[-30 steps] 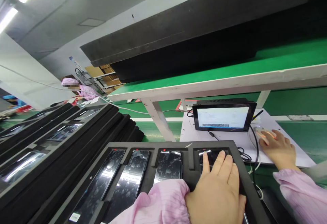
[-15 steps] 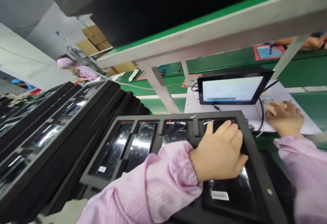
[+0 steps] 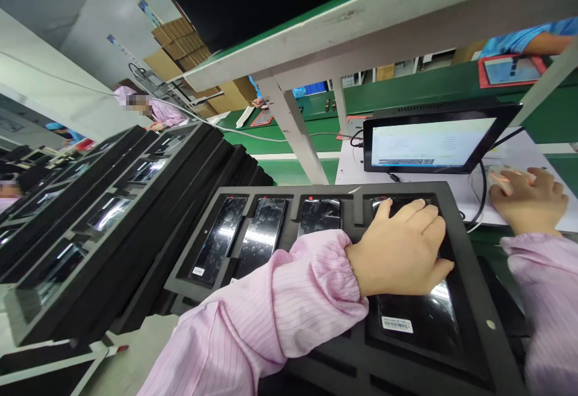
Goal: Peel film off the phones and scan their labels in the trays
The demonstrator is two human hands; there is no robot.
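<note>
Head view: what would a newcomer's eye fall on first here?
First, the left hand, spread over the rightmost phone in the black tray at lower centre. Then the lit screen behind the tray, with the right hand on an orange-lit mouse beside it. Stacked black trays fill much of the left side.

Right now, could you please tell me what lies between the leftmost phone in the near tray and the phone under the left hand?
The head view shows two more phones, both partly hidden by the left sleeve, with foam dividers.
</note>
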